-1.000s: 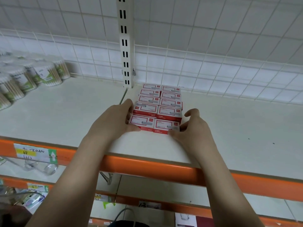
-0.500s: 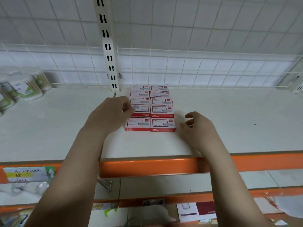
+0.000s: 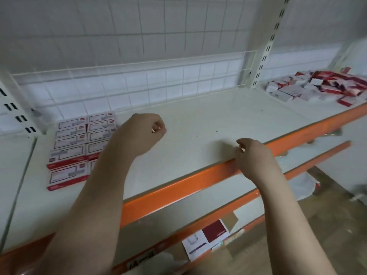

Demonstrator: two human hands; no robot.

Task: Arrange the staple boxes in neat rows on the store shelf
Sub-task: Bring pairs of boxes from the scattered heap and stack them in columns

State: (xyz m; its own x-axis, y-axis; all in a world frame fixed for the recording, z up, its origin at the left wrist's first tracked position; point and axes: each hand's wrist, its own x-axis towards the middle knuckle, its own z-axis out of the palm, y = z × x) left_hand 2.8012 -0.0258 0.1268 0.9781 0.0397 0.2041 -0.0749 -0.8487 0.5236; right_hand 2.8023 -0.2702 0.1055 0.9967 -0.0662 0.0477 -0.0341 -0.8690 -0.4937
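Nearest you, your right hand (image 3: pixel 256 157) hangs over the orange front edge of the shelf (image 3: pixel 198 139), fingers loosely curled and holding nothing. Your left hand (image 3: pixel 139 132) is a little further in over the shelf, also curled with nothing in it, as far as the blur allows. To its left, the tidy block of staple boxes (image 3: pixel 75 141) lies in two columns running from the front edge toward the back wire grid. The loose pile of boxes (image 3: pixel 317 86) sits at the far right back corner, well apart from both hands; your right hand is the nearer one, so the reach is probably rightward and back.
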